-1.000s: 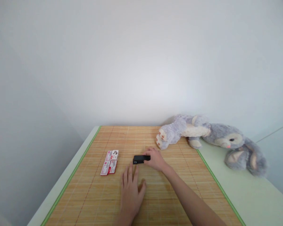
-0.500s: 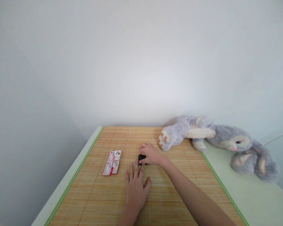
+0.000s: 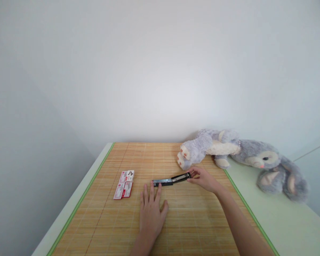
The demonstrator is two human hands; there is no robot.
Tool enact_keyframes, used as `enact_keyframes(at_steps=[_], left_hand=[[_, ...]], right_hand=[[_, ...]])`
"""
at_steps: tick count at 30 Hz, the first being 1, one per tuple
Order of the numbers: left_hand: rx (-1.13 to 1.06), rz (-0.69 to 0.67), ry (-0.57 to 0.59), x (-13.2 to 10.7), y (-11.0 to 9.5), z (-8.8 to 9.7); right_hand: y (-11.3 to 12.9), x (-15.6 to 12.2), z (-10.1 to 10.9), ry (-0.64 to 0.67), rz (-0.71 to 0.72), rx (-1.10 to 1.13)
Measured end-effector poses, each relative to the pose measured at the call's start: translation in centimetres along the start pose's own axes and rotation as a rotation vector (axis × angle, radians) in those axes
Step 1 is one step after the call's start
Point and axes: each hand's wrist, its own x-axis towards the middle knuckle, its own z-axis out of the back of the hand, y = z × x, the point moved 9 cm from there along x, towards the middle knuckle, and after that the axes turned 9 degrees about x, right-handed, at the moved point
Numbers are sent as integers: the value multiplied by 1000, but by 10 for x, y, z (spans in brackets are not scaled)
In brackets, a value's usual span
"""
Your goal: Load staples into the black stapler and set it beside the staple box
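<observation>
A black stapler (image 3: pixel 171 180) lies swung open flat on the bamboo mat (image 3: pixel 192 227), its two halves stretched in a line. My right hand (image 3: pixel 203 178) pinches the stapler's right end, just in front of the plush toy's feet. My left hand (image 3: pixel 151 211) lies flat on the mat with fingers spread, its fingertips touching the stapler's left end. Small red and white boxes (image 3: pixel 124 184), probably staples, lie in a cluster to the left of my left hand.
A grey and cream plush rabbit (image 3: pixel 242 158) lies on its side at the back right, partly on the mat and partly on the pale green table (image 3: pixel 288 220). A white wall rises directly behind the table's far edge.
The stapler was closed under my right hand; now it is unfolded flat. My right hand has moved right with the top half, and my left fingertips have reached the base.
</observation>
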Motion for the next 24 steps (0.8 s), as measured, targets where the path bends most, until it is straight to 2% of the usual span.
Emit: enact_keyframes(at_steps=[3,5,7,10,12,15,17,19,22,24], left_hand=[[-23,-20,-2,-3,3,3],[-9,-4,-40,-5,13,14],[34,76,-116,-7,34,32],[132,270,-218,-11,74,60],[188,333,-225,-13,92,69],[216,309,-199,-18,102,68],[167,227,-144,-22,96,57],[53,92,-26,-25,79,41],[-169,-101,171,-24,39,21],[-295,-190,255,-18,10,17]], right_hand=[[-15,-6,2,-55,-27,34],[-23,-14,3,-85,-38,47],[-32,-25,5,-136,-48,75],[-47,-46,4,-235,-88,153],[-58,-58,-9,-249,-148,230],[-66,-71,-44,-194,-227,354],[-67,-79,-71,-152,-283,430],[-66,-88,-98,-109,-371,515],[-60,-100,-127,-61,-500,635],[-55,-104,-137,-44,-552,673]])
